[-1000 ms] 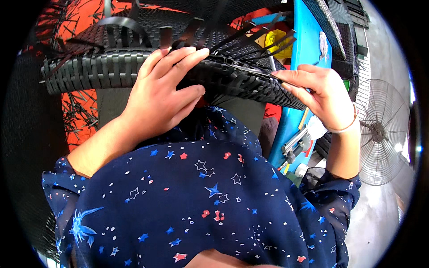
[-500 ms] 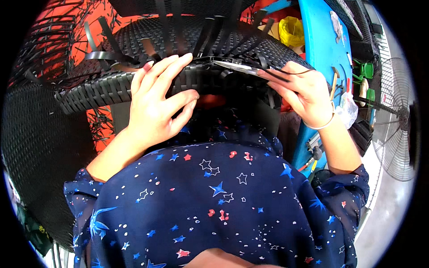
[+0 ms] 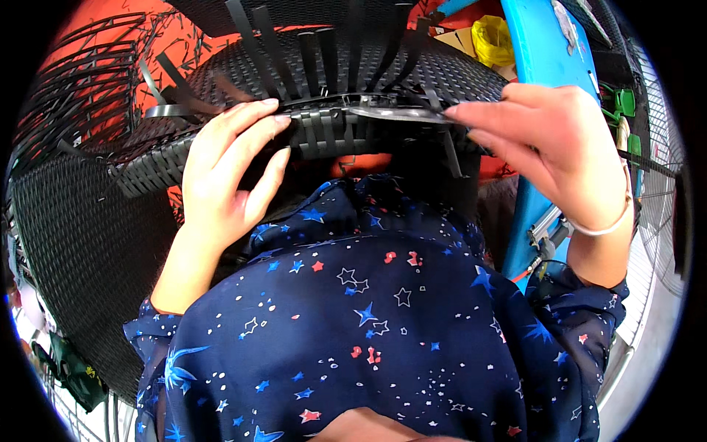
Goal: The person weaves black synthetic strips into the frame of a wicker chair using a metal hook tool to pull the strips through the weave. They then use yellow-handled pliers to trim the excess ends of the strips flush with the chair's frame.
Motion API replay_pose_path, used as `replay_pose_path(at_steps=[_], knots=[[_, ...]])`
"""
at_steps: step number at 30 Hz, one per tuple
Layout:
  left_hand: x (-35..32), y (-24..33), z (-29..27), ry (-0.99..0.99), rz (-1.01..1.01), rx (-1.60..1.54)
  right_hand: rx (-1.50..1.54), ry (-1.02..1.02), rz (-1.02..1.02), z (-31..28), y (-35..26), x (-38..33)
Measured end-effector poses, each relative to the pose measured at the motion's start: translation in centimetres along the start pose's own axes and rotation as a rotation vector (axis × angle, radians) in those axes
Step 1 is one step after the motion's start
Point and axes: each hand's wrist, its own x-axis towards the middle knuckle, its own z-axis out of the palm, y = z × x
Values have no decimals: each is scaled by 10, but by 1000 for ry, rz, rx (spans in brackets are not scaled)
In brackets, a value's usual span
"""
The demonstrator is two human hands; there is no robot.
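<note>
The black weave (image 3: 324, 132) runs crosswise just beyond the lap, between the hands, with loose strips (image 3: 309, 62) standing up from its far side. The left hand (image 3: 228, 166) has its fingers laid on the weave's edge, thumb apart and clasping nothing, likely to steady it. The right hand (image 3: 556, 151) pinches a metal blade (image 3: 401, 113) between thumb and fingers, its tip pointing left along the edge; that low angle probably suits the narrow seam. The blue worktop (image 3: 549, 66) at right seemingly keeps tools (image 3: 545, 225) within reach.
</note>
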Motion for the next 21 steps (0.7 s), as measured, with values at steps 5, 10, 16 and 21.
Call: replay_pose_path(at_steps=[5, 10, 16, 21], knots=[[10, 12, 6, -95, 4, 95, -75, 72, -58, 13, -3, 18], [9, 21, 17, -145, -18, 69, -194, -40, -12, 1, -12, 20], [5, 15, 20, -136, 9, 17, -177, -72, -38, -4, -12, 26], [4, 13, 23, -100, 23, 30, -224, -109, -87, -18, -10, 33]])
